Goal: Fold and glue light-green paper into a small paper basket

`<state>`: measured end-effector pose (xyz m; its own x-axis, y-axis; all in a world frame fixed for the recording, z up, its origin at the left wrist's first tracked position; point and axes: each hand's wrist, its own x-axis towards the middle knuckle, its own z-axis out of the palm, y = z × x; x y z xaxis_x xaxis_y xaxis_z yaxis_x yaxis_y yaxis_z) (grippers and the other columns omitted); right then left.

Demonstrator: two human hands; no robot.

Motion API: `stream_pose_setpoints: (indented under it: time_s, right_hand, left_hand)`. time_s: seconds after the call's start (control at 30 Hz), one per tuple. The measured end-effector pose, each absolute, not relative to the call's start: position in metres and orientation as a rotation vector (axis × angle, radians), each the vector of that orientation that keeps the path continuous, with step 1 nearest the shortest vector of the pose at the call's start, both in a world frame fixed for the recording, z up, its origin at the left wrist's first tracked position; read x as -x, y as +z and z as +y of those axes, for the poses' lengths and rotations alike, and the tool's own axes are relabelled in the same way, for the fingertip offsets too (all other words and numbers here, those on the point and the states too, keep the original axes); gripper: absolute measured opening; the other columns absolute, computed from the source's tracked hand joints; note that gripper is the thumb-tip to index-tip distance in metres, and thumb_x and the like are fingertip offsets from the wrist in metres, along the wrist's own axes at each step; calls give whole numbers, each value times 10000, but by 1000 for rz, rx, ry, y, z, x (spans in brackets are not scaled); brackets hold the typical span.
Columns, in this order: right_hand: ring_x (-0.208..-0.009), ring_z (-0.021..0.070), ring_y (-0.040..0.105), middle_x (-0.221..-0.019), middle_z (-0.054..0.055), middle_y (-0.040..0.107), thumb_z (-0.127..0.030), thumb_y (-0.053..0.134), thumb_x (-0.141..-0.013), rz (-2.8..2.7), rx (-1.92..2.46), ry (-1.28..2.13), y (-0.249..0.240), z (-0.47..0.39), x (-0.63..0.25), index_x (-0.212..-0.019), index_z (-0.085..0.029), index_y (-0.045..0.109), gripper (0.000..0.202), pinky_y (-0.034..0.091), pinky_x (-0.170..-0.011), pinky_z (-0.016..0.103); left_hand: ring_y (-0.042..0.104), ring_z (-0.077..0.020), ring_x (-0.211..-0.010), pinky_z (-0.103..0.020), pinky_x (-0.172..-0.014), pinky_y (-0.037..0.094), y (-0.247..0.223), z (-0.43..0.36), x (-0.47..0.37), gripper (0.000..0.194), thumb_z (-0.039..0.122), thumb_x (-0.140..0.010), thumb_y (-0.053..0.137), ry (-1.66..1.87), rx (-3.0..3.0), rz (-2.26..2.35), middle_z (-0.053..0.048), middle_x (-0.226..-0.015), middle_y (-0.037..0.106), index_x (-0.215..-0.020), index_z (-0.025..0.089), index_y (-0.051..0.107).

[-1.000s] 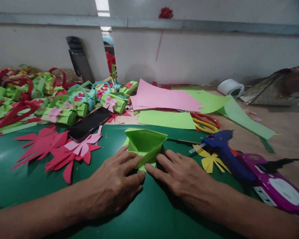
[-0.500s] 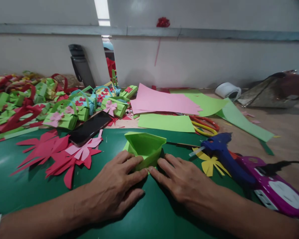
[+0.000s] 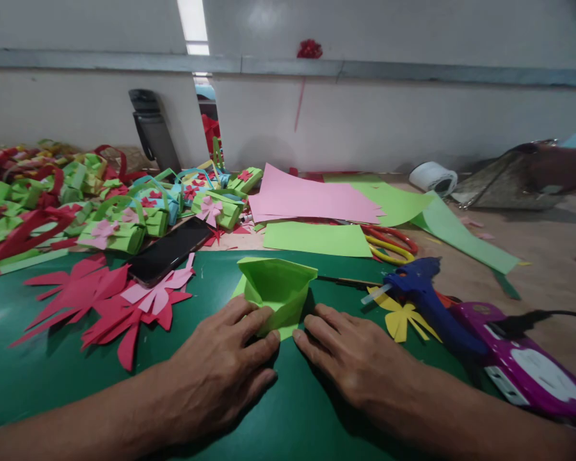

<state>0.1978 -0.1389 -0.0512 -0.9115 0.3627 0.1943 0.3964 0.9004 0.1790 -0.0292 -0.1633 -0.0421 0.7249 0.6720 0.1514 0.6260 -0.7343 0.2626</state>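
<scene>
A light green folded paper piece (image 3: 281, 288), with an open pocket at its top, lies on the green mat (image 3: 288, 416) between my hands. The fingers of my left hand (image 3: 230, 358) press down on its lower left part, bent and close together, with the thumb on the mat below. My right hand (image 3: 352, 352) rests on the mat just right of the paper, its fingers slightly spread and nothing in them.
Red flower cutouts (image 3: 134, 320) and a black phone (image 3: 170, 250) are at the left. Finished paper bags (image 3: 112, 235) pile up behind. Pink sheets (image 3: 312, 197) lie at the back. A blue glue gun (image 3: 425, 288) and purple power strip (image 3: 528, 365) are at the right.
My right hand has come off the paper and moved slightly right. The lower edge of the green paper shows more now. My left hand has stayed on it.
</scene>
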Motion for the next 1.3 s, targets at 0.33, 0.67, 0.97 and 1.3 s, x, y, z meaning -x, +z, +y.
stream_pose_setpoints:
  time_s: [0.33, 0.67, 0.97, 1.3]
  right_hand:
    - [-882, 232, 516, -905, 136, 590, -112, 462, -828, -2935, 606, -244, -39, -144, -199, -1011, -91, 579, 218, 451, -654, 324]
    - [-723, 171, 511, -753, 75, 580, -50, 399, -849, -2486, 726, -25, -40, -134, -198, -835, -110, 575, 187, 427, -644, 298]
    - [-1293, 270, 297, -1276, 116, 542, 28, 369, -758, -2567, 758, -10, -28, -126, -191, -1331, -137, 354, 597, 57, -1006, 616]
    - [-996, 197, 557, -905, 5, 664, -124, 548, -781, -2327, 876, 710, -5, -128, -192, -744, -191, 595, 90, 92, -1011, 578]
  left_hand:
    - [515, -232, -938, -406, -844, 439, -48, -165, 33, 141, 224, -894, 448, 468, -2766, 991, -82, -971, 599, -947, 167, 566]
    - [532, -225, -985, -500, -998, 245, -58, -158, 34, 646, 191, -775, 630, 749, -2641, 1237, -51, -1038, 656, -1328, 191, 295]
    - [553, -181, -819, -354, -789, 376, -52, -148, 14, 279, 158, -862, 512, 971, -2805, 1219, -25, -820, 682, -1140, 183, 521]
    - [515, -175, -881, -389, -891, 358, -16, -165, 10, 248, 69, -832, 499, 1085, -2601, 1103, -8, -851, 627, -1046, 192, 508]
